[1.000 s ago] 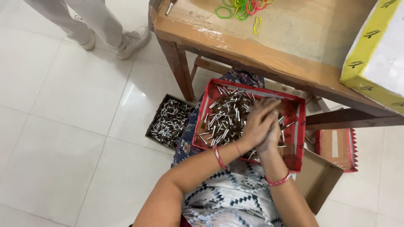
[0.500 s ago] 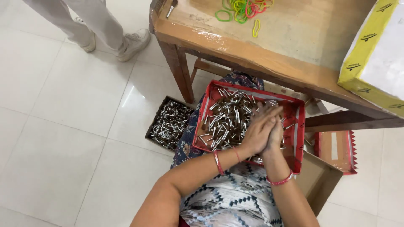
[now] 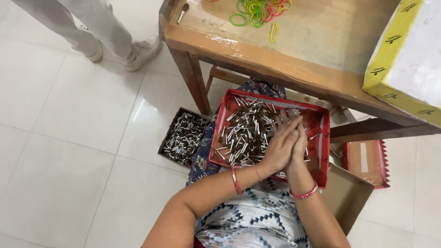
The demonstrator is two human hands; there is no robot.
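With palms pressed flat together, the left hand (image 3: 279, 148) and right hand (image 3: 299, 146) are probably squeezing some small metal tubes (image 3: 243, 131) between them, hard to tell. They're hovering over the red tray (image 3: 323, 138) sitting on her lap, under the wooden table (image 3: 312, 50).

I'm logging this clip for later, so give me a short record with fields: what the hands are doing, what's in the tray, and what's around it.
left hand: pressed palm to palm against the right, over the tray
right hand: pressed against the left; whether pieces lie between the palms is hidden
red tray: on the lap, holds many small metal pieces
floor box: dark, more metal pieces, left of the tray
wooden table: bears coloured rubber bands and a yellow-edged box
other person: legs and shoes at top left
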